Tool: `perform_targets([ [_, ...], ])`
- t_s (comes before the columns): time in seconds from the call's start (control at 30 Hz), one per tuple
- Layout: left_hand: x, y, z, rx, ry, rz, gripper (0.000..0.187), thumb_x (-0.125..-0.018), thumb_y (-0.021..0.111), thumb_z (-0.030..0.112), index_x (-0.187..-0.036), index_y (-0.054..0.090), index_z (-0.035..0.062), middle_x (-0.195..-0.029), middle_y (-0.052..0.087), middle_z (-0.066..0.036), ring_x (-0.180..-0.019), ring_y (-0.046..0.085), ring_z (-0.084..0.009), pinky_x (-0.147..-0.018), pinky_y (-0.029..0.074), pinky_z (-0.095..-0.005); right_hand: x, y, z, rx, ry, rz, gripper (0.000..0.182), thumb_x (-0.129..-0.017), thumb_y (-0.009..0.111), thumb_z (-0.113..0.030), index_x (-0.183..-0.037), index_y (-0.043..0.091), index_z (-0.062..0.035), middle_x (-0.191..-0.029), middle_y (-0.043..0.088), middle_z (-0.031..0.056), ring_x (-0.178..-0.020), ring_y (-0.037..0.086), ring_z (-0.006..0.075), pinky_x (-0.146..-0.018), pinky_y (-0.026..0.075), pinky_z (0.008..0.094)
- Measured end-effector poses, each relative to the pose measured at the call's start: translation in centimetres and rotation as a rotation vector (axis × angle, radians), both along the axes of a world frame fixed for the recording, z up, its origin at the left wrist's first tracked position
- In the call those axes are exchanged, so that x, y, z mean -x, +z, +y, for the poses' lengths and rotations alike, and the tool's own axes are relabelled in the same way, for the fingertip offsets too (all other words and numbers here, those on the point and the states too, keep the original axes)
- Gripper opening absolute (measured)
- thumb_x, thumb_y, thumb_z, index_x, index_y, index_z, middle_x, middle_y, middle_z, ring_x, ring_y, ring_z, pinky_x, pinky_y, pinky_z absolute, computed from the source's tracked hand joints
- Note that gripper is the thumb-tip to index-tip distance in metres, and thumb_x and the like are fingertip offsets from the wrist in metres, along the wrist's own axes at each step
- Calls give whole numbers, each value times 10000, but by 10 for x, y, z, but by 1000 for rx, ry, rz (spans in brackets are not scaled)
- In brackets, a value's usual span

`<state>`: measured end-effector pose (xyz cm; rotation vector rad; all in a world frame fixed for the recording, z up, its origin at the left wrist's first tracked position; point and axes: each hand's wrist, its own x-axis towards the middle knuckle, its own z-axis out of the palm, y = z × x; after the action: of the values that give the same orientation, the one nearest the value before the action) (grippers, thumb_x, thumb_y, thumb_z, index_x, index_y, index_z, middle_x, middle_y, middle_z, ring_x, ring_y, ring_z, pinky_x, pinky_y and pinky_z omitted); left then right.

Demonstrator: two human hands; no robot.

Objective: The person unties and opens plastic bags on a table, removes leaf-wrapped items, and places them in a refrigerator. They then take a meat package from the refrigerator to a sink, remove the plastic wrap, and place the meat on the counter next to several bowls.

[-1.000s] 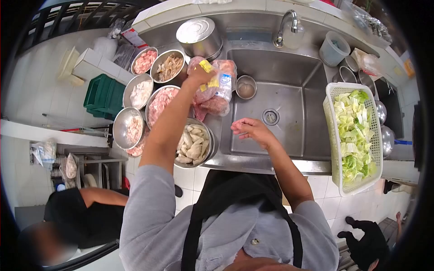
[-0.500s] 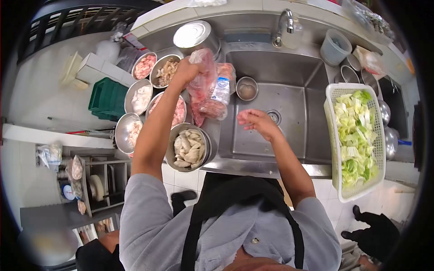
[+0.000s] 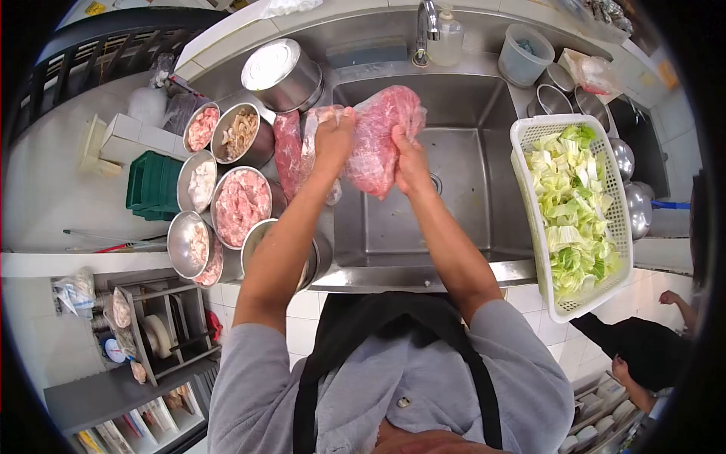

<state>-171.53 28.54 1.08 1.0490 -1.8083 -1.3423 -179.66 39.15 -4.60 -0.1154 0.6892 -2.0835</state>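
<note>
A large piece of pink meat in clear plastic (image 3: pixel 378 144) is held up over the left part of the steel sink (image 3: pixel 461 219). My left hand (image 3: pixel 333 144) is closed on the plastic at its left side. Against the meat's right side, my right hand (image 3: pixel 411 157) grips with the fingers on the wrapped surface. Another red piece of meat (image 3: pixel 288 151) lies on the counter at the left, next to my left hand. My left forearm partly covers a steel pot below it.
Steel bowls of cut meat (image 3: pixel 242 206) crowd the left counter, beside a lidded pot (image 3: pixel 283 74). A white basket of chopped cabbage (image 3: pixel 578 219) sits at the right. The faucet (image 3: pixel 425 34) rises behind the sink. A co-worker (image 3: pixel 643 348) is at the lower right.
The bagged meat has moved right, over the sink, in my left hand. My right hand has come up and taken hold of its right side. The view has shifted to the right.
</note>
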Motion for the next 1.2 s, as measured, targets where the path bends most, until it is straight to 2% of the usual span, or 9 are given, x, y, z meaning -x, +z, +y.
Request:
perform_targets([
  [0.27, 14, -69, 26, -358, 9, 20, 289, -880, 543, 245, -991, 620, -10, -850, 616, -70, -795, 567, -186, -757, 453, -307, 36, -56, 52, -40, 50, 95, 419, -903, 547, -193, -1229, 443, 48, -1167, 547, 129, -1062, 538, 221, -945, 426, 372],
  [0.33, 19, -128, 29, 264, 15, -75, 406, -852, 554, 293, -1115, 560, -17, -1003, 604, -168, -986, 567, -302, -891, 431, -377, 33, -43, 63, -57, 0, 84, 400, -891, 554, -145, -1223, 447, 51, -1168, 550, 131, -1052, 547, 220, -920, 448, 358],
  [0.4, 14, -99, 72, 572, 55, -287, 554, -826, 565, 331, -1239, 458, -22, -1173, 516, -242, -1135, 480, -373, -974, 375, -420, 34, -54, 67, -158, -126, 104, 292, -869, 577, -105, -1125, 531, 28, -1001, 612, 90, -884, 597, 175, -786, 487, 295],
  [0.47, 7, -100, 95, 418, -185, -293, 729, -787, 616, 426, -1314, 377, -18, -1301, 416, -253, -1223, 387, -383, -1037, 298, -408, 39, -80, 70, -249, -79, 171, 239, -863, 584, -100, -1077, 552, 1, -930, 608, 65, -810, 591, 151, -725, 489, 274],
  [0.67, -12, -126, 117, -146, -658, -203, 720, -751, 686, 322, -1289, 387, -51, -1240, 459, -257, -1173, 439, -370, -992, 350, -391, 22, -75, 78, -370, 2, 143, 127, -834, 613, -97, -941, 569, -44, -811, 595, 32, -707, 574, 115, -604, 469, 234],
  [0.77, -15, -134, 130, 280, -370, -215, 627, -740, 687, 235, -1231, 435, -62, -1160, 498, -259, -1077, 506, -377, -925, 402, -394, 23, -78, 82, -416, 157, 189, 130, -814, 607, -59, -936, 567, -38, -811, 600, 34, -706, 577, 122, -608, 469, 238],
  [0.97, -12, -151, 135, 162, -143, -435, 323, -788, 586, 149, -1035, 521, -50, -1057, 548, -235, -992, 517, -397, -853, 417, -443, 2, -74, 81, -544, 233, 414, 183, -796, 610, -51, -975, 576, -44, -868, 614, 30, -831, 576, 128, -770, 439, 267],
  [1.07, -12, -160, 124, 260, -27, -231, 181, -799, 573, 139, -886, 567, -20, -885, 590, -208, -878, 543, -401, -766, 431, -456, 7, -80, 79, -448, 176, 557, 205, -785, 626, -47, -984, 584, -20, -913, 619, 55, -865, 575, 143, -788, 435, 253],
  [1.2, -9, -168, 85, -103, -24, -23, 115, -747, 538, 1, -830, 618, 0, -807, 650, -154, -713, 614, -276, -652, 476, -345, 24, -106, 84, -560, 70, 644, 486, -746, 695, -123, -1177, 501, -11, -1129, 537, 128, -1060, 508, 210, -896, 404, 310],
])
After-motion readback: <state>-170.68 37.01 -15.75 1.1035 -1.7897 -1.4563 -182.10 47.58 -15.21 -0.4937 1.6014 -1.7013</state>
